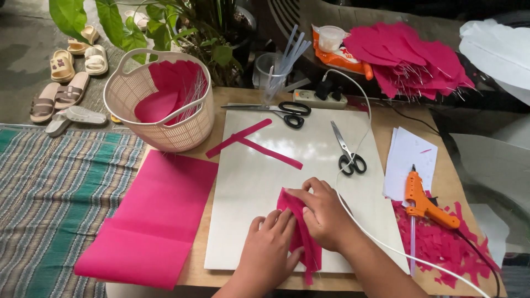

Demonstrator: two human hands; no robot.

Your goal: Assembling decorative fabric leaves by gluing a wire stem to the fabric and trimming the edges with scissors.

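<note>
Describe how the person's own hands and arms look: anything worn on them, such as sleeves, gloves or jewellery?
Both the left hand and right hand are bare: no gloves, rings, watch or bracelets show. The forearms are uncovered too, with no sleeve visible up to the picture's bottom edge.

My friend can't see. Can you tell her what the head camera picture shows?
Two hands, left and right, press a folded pink paper piece onto a white board on a table. Around it lie two scissors, pink strips, an orange glue gun, a pink sheet and a basket.
</note>
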